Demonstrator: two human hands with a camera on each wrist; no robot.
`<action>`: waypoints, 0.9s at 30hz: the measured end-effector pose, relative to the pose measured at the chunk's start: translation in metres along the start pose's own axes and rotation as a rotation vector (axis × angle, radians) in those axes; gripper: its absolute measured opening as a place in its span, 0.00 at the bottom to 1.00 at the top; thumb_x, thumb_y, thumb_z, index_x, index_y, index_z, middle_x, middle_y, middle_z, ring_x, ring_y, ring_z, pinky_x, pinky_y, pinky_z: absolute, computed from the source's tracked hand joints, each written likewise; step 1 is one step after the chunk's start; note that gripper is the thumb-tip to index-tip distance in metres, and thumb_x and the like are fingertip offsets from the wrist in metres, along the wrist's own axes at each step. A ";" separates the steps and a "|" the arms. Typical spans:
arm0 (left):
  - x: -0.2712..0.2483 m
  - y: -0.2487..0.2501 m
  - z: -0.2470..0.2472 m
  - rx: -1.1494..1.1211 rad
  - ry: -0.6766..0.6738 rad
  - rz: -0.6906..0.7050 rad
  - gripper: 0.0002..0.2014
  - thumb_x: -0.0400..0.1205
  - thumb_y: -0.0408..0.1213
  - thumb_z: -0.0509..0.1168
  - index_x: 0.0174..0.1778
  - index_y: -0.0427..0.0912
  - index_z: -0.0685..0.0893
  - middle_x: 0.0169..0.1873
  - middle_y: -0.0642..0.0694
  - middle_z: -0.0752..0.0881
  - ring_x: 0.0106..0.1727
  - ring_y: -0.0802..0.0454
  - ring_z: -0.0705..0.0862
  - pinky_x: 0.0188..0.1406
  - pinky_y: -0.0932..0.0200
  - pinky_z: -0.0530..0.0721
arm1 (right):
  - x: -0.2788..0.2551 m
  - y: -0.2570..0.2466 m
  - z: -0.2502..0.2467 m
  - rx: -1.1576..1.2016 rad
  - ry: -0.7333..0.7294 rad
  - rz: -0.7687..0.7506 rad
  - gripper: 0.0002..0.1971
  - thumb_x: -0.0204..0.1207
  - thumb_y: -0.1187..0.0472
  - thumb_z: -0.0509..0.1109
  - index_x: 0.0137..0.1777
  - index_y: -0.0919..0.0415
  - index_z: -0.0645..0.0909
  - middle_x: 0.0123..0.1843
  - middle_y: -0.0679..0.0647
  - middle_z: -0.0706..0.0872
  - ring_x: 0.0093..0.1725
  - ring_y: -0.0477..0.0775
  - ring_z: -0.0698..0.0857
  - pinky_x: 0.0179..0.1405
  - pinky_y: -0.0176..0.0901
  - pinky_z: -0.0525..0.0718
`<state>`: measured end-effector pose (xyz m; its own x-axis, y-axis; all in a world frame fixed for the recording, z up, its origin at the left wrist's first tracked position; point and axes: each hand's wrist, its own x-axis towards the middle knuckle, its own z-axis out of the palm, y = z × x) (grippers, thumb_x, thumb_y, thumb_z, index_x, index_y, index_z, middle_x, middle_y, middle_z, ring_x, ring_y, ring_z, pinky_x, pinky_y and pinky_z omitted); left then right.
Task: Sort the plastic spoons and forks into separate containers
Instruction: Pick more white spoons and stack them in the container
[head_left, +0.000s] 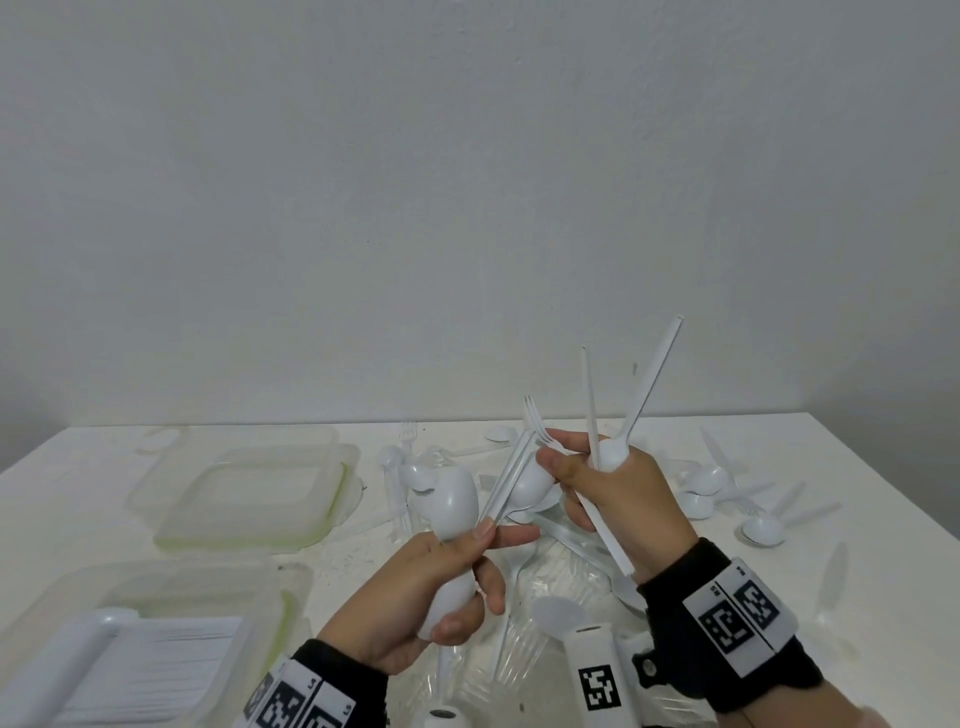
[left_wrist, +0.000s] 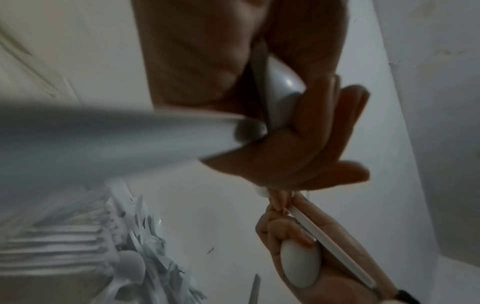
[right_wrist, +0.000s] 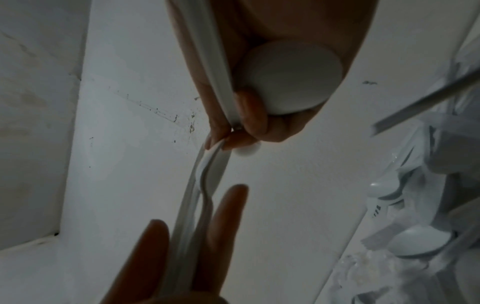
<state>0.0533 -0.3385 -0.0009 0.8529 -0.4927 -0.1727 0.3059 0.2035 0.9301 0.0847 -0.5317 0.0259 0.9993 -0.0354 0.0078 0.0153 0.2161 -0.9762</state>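
Note:
My left hand (head_left: 470, 566) grips a bundle of white spoons (head_left: 457, 504) in its palm, and its thumb and forefinger pinch the handle ends of two white forks (head_left: 511, 467). My right hand (head_left: 597, 488) holds several spoons (head_left: 613, 452), their handles pointing up, while its fingertips pinch the forks near the tines. Both hands are raised above the table. In the right wrist view the fork handles (right_wrist: 187, 216) run between the left hand's fingers (right_wrist: 228, 216). A spoon bowl (left_wrist: 283, 86) shows in the left palm.
A clear lidded container (head_left: 234, 488) stands at the far left. A nearer container (head_left: 270, 582) holds stacked white cutlery (head_left: 171, 660). Loose spoons and forks (head_left: 727, 488) lie scattered across the white table (head_left: 883, 467), over clear plastic wrap (head_left: 519, 654).

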 end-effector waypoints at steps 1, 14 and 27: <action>0.000 -0.001 -0.001 0.018 0.019 0.005 0.21 0.80 0.51 0.67 0.60 0.41 0.89 0.30 0.39 0.83 0.14 0.58 0.65 0.15 0.67 0.62 | 0.000 0.000 -0.001 0.004 0.011 -0.004 0.13 0.72 0.65 0.76 0.57 0.60 0.86 0.23 0.51 0.77 0.19 0.45 0.73 0.19 0.32 0.72; 0.001 0.021 -0.015 0.404 0.398 0.196 0.20 0.73 0.53 0.74 0.57 0.47 0.89 0.43 0.54 0.91 0.21 0.56 0.68 0.21 0.67 0.67 | -0.002 -0.004 -0.009 -0.062 0.051 -0.052 0.12 0.70 0.66 0.78 0.53 0.59 0.86 0.21 0.44 0.82 0.19 0.41 0.77 0.19 0.30 0.74; 0.019 0.012 0.009 0.403 0.358 0.146 0.12 0.74 0.39 0.78 0.41 0.35 0.84 0.19 0.52 0.76 0.20 0.56 0.69 0.21 0.67 0.68 | 0.000 0.005 0.023 -0.213 0.046 -0.111 0.13 0.64 0.61 0.83 0.46 0.51 0.85 0.24 0.39 0.85 0.32 0.37 0.86 0.36 0.30 0.83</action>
<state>0.0693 -0.3528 0.0098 0.9863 -0.1512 -0.0664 0.0474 -0.1257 0.9909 0.0852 -0.5084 0.0259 0.9894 -0.0925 0.1122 0.1125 -0.0018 -0.9936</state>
